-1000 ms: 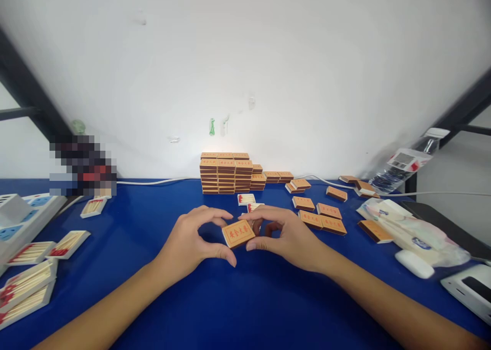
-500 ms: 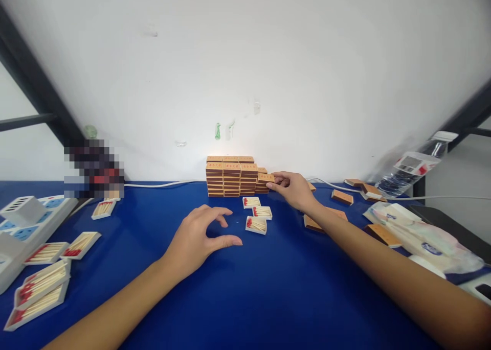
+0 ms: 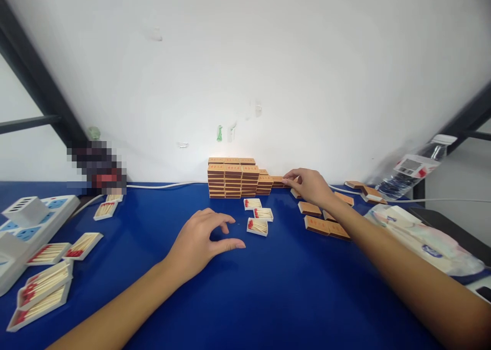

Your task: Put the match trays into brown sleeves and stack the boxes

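A stack of orange-brown matchboxes [image 3: 233, 181] stands against the wall, stepping lower on its right side. My right hand [image 3: 309, 185] is just beyond that lower end, its fingers closed at a matchbox [image 3: 277, 182] in a low row by the wall; the palm partly hides the boxes behind it. Over the table my left hand [image 3: 199, 240] is open, holding nothing, with thumb and fingers apart. To the right of its fingertips lie three white matchbox trays [image 3: 257, 227] filled with red-tipped matches. Loose matchboxes [image 3: 316, 225] lie below my right hand and forearm.
More match-filled trays [image 3: 83, 246] lie at the left beside a white power strip [image 3: 49, 222]. On the right are a tilted plastic bottle [image 3: 416, 166], a soft plastic packet [image 3: 425, 242] and several matchboxes [image 3: 372, 192]. A white cable [image 3: 164, 186] runs along the wall.
My right hand has moved right, from the lower end of the stack to the row by the wall. The matchbox it touched stays on the stack. My left hand is nearly still.
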`<action>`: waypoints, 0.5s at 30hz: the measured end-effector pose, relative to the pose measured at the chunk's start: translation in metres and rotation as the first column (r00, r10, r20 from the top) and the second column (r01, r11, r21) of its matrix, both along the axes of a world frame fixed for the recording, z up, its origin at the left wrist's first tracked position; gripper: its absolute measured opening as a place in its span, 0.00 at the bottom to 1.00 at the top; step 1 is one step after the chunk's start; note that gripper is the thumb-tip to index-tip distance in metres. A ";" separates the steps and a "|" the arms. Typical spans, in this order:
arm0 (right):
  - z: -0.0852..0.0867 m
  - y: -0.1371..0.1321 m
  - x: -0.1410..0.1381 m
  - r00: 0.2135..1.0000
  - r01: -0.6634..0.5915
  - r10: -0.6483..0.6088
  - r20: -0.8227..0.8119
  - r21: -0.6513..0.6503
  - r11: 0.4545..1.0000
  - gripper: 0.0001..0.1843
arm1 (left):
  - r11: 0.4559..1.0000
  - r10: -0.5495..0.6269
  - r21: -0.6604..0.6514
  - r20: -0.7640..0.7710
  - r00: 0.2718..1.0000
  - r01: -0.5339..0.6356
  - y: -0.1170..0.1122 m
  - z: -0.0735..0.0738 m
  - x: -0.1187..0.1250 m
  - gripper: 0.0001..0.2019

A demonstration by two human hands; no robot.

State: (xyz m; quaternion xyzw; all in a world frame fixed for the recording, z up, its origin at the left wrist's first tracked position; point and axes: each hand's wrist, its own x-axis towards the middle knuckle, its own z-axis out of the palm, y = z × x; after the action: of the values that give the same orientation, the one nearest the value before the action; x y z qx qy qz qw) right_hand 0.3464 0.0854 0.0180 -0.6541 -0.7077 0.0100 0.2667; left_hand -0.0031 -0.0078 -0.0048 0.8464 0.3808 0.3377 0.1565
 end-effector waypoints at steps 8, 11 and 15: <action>0.008 -0.004 0.029 0.948 0.264 -0.225 0.227 -0.158 0.951 0.22 | 1.000 0.017 0.012 -0.034 0.999 -0.017 0.003 -0.001 -0.002 0.22; 0.007 -0.013 0.028 0.908 0.369 -0.298 0.294 -0.225 0.902 0.31 | 1.000 0.028 0.013 -0.046 0.999 -0.027 0.004 0.000 -0.003 0.21; 0.004 -0.016 0.025 0.887 0.414 -0.323 0.329 -0.258 0.873 0.34 | 1.000 0.020 -0.001 -0.057 0.998 -0.020 0.004 0.000 -0.002 0.20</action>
State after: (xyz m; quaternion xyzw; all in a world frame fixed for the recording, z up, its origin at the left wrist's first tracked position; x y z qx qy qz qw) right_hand 0.3715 0.0696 0.0223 -0.8074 -0.5874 -0.0177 0.0524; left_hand -0.0053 -0.0038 -0.0049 0.8518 0.3937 0.3148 0.1427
